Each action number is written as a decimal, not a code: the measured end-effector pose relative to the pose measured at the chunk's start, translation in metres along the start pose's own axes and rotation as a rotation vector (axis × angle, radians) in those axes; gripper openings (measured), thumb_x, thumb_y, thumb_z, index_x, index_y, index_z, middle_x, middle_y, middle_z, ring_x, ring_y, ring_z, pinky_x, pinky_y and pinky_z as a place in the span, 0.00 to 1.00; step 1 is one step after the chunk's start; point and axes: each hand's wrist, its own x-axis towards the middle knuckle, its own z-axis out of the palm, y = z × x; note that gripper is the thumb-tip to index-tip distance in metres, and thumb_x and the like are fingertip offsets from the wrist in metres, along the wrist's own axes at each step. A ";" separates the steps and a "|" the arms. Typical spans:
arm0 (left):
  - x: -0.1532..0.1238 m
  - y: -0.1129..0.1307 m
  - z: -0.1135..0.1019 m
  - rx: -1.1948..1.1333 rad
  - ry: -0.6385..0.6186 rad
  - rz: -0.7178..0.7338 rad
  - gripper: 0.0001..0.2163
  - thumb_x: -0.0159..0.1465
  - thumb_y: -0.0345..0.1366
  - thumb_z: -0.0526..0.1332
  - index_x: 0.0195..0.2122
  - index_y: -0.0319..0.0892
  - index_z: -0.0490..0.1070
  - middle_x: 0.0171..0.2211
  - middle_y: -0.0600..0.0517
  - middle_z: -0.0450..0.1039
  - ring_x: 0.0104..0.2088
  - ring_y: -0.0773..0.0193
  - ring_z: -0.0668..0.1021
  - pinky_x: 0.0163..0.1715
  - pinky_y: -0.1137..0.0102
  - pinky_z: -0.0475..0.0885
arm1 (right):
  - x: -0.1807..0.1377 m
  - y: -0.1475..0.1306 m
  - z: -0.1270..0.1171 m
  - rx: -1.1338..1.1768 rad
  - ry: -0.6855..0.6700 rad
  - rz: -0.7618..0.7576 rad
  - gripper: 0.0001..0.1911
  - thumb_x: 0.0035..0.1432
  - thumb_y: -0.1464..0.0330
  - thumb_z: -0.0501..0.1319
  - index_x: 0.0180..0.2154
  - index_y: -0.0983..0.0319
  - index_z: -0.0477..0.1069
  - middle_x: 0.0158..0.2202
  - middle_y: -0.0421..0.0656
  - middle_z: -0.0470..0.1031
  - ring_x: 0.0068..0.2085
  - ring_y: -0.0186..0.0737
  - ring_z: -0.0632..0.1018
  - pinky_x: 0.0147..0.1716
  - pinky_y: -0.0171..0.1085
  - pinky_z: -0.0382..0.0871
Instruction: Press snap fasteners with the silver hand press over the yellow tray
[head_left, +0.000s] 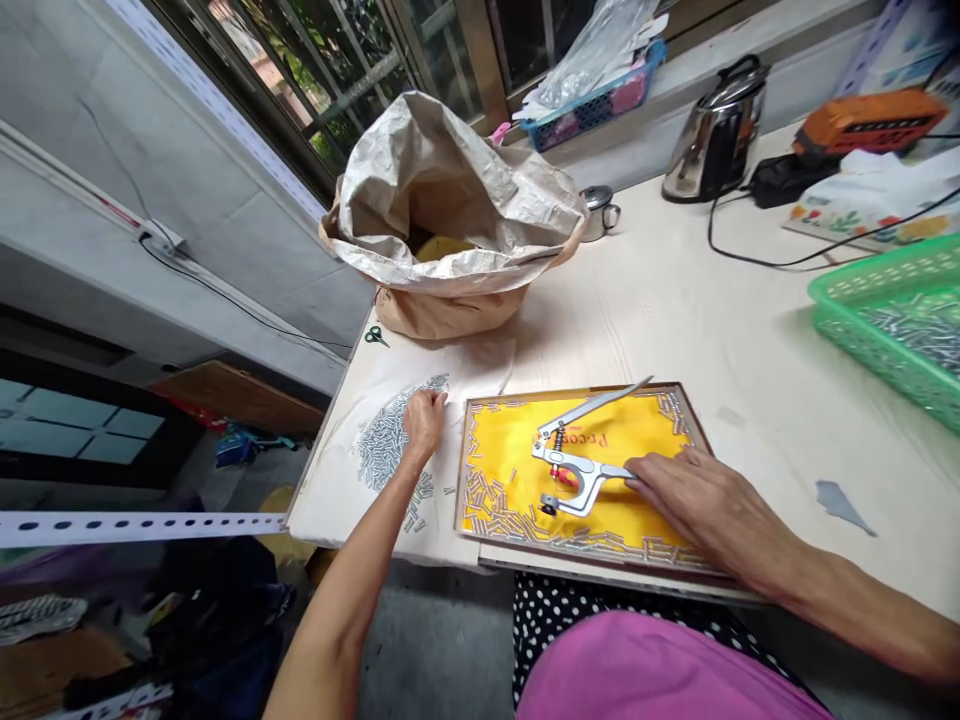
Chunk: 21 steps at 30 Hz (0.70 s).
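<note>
My left hand is at the right edge of a heap of small grey metal pieces on the table. Its fingers are pinched together; what they hold, if anything, is hidden. My right hand is wrapped round the lower handle of silver hand pliers, which look like snap-fastener pliers with a spring and a red part in the jaw. The upper handle stands up, away from the lower one. Under the pliers lies a shallow tray with a yellow bottom, and small metal pieces lie along its edges.
A large open paper sack stands behind the tray. Small dark scissors lie near the left table edge. A green basket of metal pieces is at right. Further back are a steel kettle, a lidded cup and a black cord.
</note>
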 end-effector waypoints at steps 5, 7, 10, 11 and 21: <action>0.028 0.007 0.015 0.170 -0.031 0.044 0.15 0.67 0.40 0.55 0.43 0.38 0.79 0.46 0.39 0.76 0.45 0.51 0.78 0.39 0.66 0.67 | -0.008 -0.004 0.005 0.000 0.046 0.030 0.12 0.70 0.71 0.47 0.36 0.58 0.67 0.32 0.42 0.76 0.28 0.37 0.72 0.34 0.40 0.58; 0.036 0.011 0.018 0.220 -0.065 0.071 0.15 0.67 0.38 0.55 0.44 0.38 0.79 0.47 0.38 0.75 0.46 0.50 0.78 0.40 0.65 0.68 | -0.010 -0.005 0.006 -0.002 0.026 0.034 0.13 0.71 0.71 0.47 0.37 0.59 0.67 0.31 0.41 0.75 0.28 0.37 0.72 0.35 0.40 0.58; 0.043 0.011 0.023 0.242 -0.100 0.140 0.14 0.67 0.34 0.53 0.45 0.37 0.78 0.48 0.37 0.74 0.48 0.48 0.77 0.41 0.64 0.67 | -0.012 -0.005 0.006 -0.015 -0.035 0.037 0.12 0.71 0.72 0.47 0.36 0.60 0.67 0.28 0.39 0.72 0.28 0.37 0.71 0.36 0.40 0.58; 0.044 0.010 0.025 0.255 -0.108 0.163 0.15 0.67 0.33 0.52 0.45 0.37 0.78 0.48 0.37 0.74 0.48 0.48 0.77 0.41 0.64 0.67 | -0.012 -0.005 0.006 -0.027 -0.050 0.030 0.12 0.70 0.73 0.47 0.36 0.60 0.67 0.28 0.39 0.71 0.28 0.37 0.71 0.37 0.40 0.57; 0.012 0.023 0.004 -0.118 -0.080 0.173 0.11 0.63 0.32 0.56 0.41 0.37 0.76 0.40 0.43 0.77 0.39 0.57 0.78 0.39 0.68 0.71 | -0.008 0.001 0.003 -0.202 -0.052 0.024 0.13 0.69 0.74 0.49 0.35 0.61 0.68 0.27 0.39 0.69 0.29 0.37 0.67 0.38 0.39 0.56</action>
